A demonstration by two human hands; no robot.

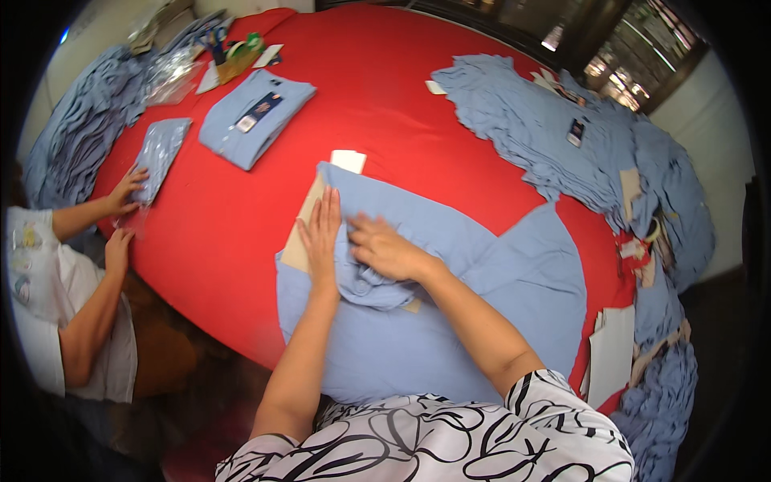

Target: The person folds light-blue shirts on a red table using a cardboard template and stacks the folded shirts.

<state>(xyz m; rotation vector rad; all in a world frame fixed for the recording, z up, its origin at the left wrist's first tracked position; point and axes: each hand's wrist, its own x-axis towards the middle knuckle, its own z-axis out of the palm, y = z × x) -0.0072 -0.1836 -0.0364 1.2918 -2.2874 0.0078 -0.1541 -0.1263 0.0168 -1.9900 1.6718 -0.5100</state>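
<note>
A light blue garment (514,265), seemingly a shirt, lies spread in front of me on a red-covered table. My left hand (323,233) rests flat on it with fingers stretched forward, along a tan cardboard sheet (299,247) whose left edge shows. Just right of it, my right hand (387,249) is over a bunched part of the same cloth (373,291). Motion smears the right fingers, so their grip is unclear. Beyond the garment's top edge a white card (348,161) sticks out.
Folded blue shirts (257,116) with a dark tag lie ahead left. A co-worker's hands (127,193) touch a plastic-wrapped blue packet (163,153). Blue garments are heaped at the right (530,120) and far left (88,120). White sheets (610,353) lie at the right edge.
</note>
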